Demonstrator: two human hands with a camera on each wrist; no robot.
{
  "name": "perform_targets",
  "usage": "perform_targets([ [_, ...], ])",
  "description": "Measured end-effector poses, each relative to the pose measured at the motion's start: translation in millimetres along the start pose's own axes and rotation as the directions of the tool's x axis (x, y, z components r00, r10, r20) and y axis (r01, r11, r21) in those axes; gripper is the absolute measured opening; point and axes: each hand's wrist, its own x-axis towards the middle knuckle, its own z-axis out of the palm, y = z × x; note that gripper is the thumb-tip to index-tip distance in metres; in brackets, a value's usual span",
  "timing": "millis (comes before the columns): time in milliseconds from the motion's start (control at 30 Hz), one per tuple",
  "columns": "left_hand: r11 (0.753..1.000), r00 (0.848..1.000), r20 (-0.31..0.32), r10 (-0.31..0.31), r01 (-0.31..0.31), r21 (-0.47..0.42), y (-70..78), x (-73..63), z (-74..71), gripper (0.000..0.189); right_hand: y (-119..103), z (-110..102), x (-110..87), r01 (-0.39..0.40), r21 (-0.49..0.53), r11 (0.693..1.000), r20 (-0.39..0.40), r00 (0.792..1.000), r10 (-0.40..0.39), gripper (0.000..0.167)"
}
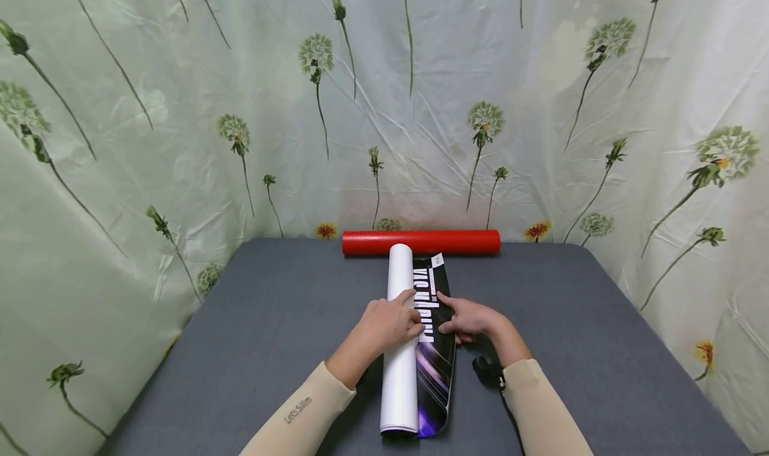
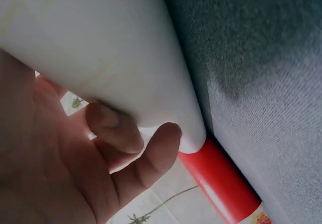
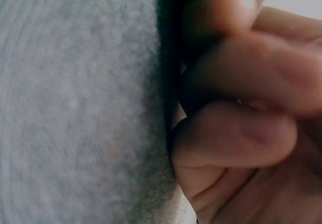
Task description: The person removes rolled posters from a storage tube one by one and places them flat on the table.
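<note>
A partly rolled poster (image 1: pixel 435 369) lies lengthwise on the table. Its white back shows as a roll (image 1: pixel 399 389) on the left, while the loose strip on the right is black and purple with large white letters. My left hand (image 1: pixel 387 322) lies across the roll, index finger pointing along its top and other fingertips near the seam. In the left wrist view, that hand's fingers (image 2: pixel 161 148) bend loosely against the white paper. My right hand (image 1: pixel 477 319) pinches the right edge of the loose strip; its lower fingers (image 3: pixel 236 133) are curled close to the tabletop.
A red tube (image 1: pixel 444 241) lies crosswise at the back of the dark grey table (image 1: pixel 288 296), just beyond the roll's far end. A small black object (image 1: pixel 488 372) is by the right sleeve. Behind the table hangs a white curtain (image 1: pixel 270 95) with dandelion prints.
</note>
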Motion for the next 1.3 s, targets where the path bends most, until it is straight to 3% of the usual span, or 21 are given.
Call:
perform_targets([
  [100, 1.0, 1.0, 0.005, -0.01, 0.01, 0.014, 0.8, 0.0, -1.0, 0.022, 0.1, 0.3, 0.3, 0.018, -0.014, 1.0, -0.002, 1.0, -0.018, 0.088],
  [333, 1.0, 0.998, -0.061, 0.006, -0.004, 0.025, -3.2, -0.1, -2.3, 0.019, -0.4, -1.4, 1.3, 0.017, -0.001, 1.0, -0.012, 1.0, -0.017, 0.088],
  [567, 0.999, 1.0, -0.006, -0.014, 0.014, 0.039, -3.0, -2.9, -2.6, 0.02, 1.5, 0.5, 2.1, 0.024, 0.017, 1.0, 0.008, 1.0, -0.024, 0.088],
  [800, 0.999, 1.0, -0.009, -0.024, 0.024, 0.04, -7.4, -8.7, 2.5, 0.018, 0.8, 6.8, 4.4, 0.051, 0.034, 0.998, 0.049, 0.997, -0.053, 0.087],
  [933, 0.999, 1.0, -0.006, -0.021, 0.021, 0.026, -8.1, -8.3, 2.0, 0.024, -0.8, 5.3, 4.6, 0.046, 0.032, 0.998, 0.041, 0.998, -0.047, 0.087],
  [1167, 1.0, 0.998, -0.059, -0.004, 0.006, 0.03, -7.4, -5.7, -2.3, 0.014, 0.2, 0.7, 1.4, 0.046, 0.031, 0.998, 0.022, 0.999, -0.047, 0.088],
  [1300, 1.0, 0.999, -0.047, -0.006, 0.008, 0.028, -4.7, -3.0, -3.2, 0.015, 2.4, -1.5, -1.8, 0.06, 0.017, 0.998, 0.018, 0.998, -0.06, 0.088],
])
